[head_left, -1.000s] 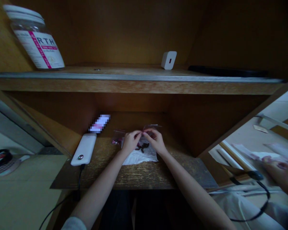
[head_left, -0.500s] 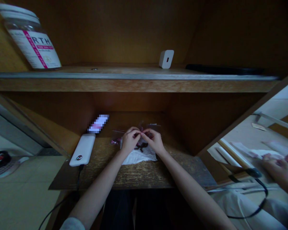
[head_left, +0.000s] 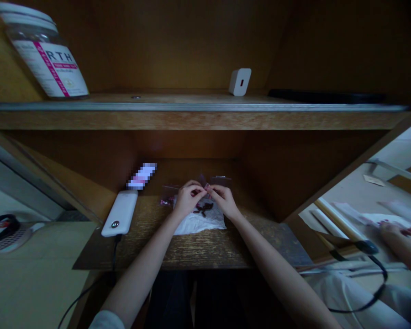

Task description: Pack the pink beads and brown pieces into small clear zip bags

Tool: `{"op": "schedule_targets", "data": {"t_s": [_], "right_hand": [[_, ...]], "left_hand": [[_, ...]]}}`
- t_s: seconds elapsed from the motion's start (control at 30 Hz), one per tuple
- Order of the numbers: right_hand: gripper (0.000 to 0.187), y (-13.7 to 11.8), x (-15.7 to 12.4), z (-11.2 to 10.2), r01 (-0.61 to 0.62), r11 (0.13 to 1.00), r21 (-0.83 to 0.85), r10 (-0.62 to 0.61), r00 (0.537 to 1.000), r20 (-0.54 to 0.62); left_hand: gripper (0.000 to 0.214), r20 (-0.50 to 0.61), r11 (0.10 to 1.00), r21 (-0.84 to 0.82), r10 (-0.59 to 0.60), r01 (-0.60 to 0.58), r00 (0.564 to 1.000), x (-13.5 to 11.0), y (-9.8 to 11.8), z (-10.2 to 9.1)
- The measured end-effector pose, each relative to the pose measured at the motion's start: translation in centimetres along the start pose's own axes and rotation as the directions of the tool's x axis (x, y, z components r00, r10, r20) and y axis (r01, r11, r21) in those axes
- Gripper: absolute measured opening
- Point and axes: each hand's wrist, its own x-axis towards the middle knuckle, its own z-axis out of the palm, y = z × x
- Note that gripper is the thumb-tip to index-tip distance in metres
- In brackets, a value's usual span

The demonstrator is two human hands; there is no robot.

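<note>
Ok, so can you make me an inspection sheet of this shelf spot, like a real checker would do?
surface: a worn wooden shelf with a white tissue on it.
job's things: small dark pieces on the tissue; a small clear plastic bag with pink bits beside it.
clutter: a white power bank, a pixelated pink-and-white object; higher up, a jar labelled RTH and a white plug.
grips: left hand and right hand meet at the fingertips above the tissue; what they pinch is too small to tell.
cables: a black cable runs down from the power bank.
surroundings: another person's hand works among white papers to the right.
</note>
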Motion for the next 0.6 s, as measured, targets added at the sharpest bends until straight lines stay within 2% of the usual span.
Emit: {"op": "schedule_targets", "data": {"t_s": [0.07,0.13,0.27,0.37,0.6], "right_hand": [[0.032,0.1,-0.1,-0.1,0.021,0.998,-0.062,-0.023,0.999,-0.029],[0.031,0.1,-0.2,-0.1,0.039,0.985,-0.169,-0.05,0.997,-0.057],[0.027,-0.2,-0.4,0.1,0.056,0.912,-0.407,-0.102,0.99,-0.092],[0.025,-0.8,-0.5,0.4,0.058,0.835,-0.547,-0.145,0.982,-0.118],[0.025,-2.2,-0.3,1.1,0.054,0.596,-0.801,-0.201,0.976,-0.084]], "left_hand": [[0.012,0.019,1.0,-0.01,-0.021,0.021,1.0,0.0,-0.1,0.1],[0.012,0.037,0.998,0.051,-0.024,0.022,0.999,-0.2,-0.1,0.2],[0.014,0.084,0.931,0.365,-0.062,0.027,0.995,-0.7,1.0,0.4],[0.015,0.083,0.85,0.523,-0.133,0.071,0.988,-1.0,1.9,0.7],[0.013,0.014,0.762,0.638,-0.153,0.109,0.988,-1.4,2.2,1.6]]}}
